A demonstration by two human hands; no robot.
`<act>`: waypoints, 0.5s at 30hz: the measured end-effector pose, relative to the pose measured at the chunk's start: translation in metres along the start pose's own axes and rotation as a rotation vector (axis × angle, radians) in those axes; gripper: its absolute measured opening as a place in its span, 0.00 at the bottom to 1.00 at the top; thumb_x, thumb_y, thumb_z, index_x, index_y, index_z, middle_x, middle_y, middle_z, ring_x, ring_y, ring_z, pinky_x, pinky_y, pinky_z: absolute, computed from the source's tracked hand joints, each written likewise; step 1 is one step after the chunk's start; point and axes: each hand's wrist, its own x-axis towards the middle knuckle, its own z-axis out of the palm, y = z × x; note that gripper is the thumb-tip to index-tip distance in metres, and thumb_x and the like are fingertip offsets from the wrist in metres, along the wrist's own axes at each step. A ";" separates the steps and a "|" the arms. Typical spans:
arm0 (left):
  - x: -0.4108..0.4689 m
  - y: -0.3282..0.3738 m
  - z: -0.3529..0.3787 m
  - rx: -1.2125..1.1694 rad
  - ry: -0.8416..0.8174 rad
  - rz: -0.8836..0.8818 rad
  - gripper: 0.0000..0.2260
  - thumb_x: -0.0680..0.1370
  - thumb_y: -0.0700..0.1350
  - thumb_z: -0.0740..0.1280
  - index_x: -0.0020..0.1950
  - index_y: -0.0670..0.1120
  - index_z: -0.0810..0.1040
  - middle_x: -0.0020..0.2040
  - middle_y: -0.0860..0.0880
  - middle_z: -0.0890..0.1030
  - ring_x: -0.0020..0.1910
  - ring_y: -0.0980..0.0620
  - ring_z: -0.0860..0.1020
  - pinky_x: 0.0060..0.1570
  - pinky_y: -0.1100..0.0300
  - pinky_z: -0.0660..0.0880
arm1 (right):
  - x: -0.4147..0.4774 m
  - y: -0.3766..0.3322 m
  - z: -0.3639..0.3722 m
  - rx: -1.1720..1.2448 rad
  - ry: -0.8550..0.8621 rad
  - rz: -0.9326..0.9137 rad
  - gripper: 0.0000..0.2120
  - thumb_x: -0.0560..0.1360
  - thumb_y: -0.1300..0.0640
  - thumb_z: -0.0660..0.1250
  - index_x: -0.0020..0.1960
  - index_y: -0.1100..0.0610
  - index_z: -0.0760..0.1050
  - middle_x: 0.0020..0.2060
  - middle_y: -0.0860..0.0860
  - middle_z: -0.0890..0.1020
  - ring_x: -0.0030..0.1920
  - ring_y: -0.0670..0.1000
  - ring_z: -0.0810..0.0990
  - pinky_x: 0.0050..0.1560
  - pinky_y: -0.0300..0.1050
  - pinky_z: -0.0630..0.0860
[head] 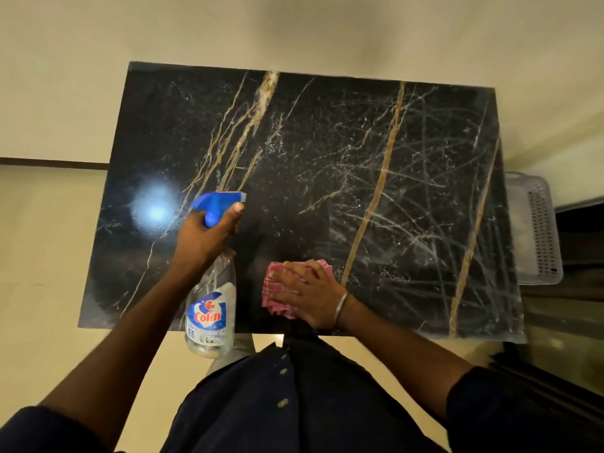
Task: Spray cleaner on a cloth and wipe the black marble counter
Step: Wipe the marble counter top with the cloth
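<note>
The pink checked cloth point(277, 310) lies bunched on the black marble counter point(327, 158), right at its 6 o'clock edge. The right hand point(310, 295) presses flat on it with fingers straight and spread, a metal bangle point(341, 307) at the wrist. Just beside the cloth, at its 9 o'clock, the left hand point(202, 240) grips the neck of a clear spray bottle point(212, 308) with fingers curled round it and one fingertip on the blue trigger head point(215, 204). The nozzle points towards 3 o'clock and the base towards 6. The bottle carries a blue and red "Colin" label and looks nearly empty.

The slab is glossy black with gold veins running roughly from 12 to 6. Fine white streaks and specks crowd its 3 o'clock half. A round glare of light point(153, 207) sits near 9 o'clock.

Pale cream floor point(42, 240) surrounds the counter, with a plain wall point(294, 27) at 12 o'clock. A perforated plastic basket point(536, 230) stands against the counter's 3 o'clock side.
</note>
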 end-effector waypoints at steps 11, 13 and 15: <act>-0.011 0.012 0.027 -0.010 0.031 0.022 0.23 0.77 0.59 0.65 0.53 0.37 0.78 0.44 0.41 0.83 0.33 0.54 0.80 0.28 0.66 0.77 | -0.057 0.036 0.001 0.009 -0.058 0.057 0.25 0.78 0.40 0.57 0.74 0.40 0.61 0.77 0.52 0.60 0.75 0.60 0.59 0.69 0.64 0.57; -0.013 0.015 0.027 -0.003 0.040 0.029 0.23 0.76 0.60 0.66 0.52 0.38 0.79 0.44 0.41 0.84 0.32 0.55 0.80 0.29 0.64 0.78 | -0.027 0.028 -0.001 -0.010 -0.031 0.028 0.25 0.78 0.41 0.57 0.74 0.41 0.63 0.77 0.52 0.61 0.75 0.60 0.60 0.69 0.62 0.57; -0.017 0.018 0.026 0.000 0.050 0.032 0.25 0.74 0.62 0.66 0.50 0.39 0.80 0.43 0.42 0.84 0.29 0.57 0.80 0.32 0.58 0.81 | 0.007 0.018 -0.004 -0.007 -0.028 0.007 0.26 0.76 0.41 0.59 0.74 0.42 0.63 0.76 0.52 0.61 0.75 0.61 0.59 0.69 0.62 0.56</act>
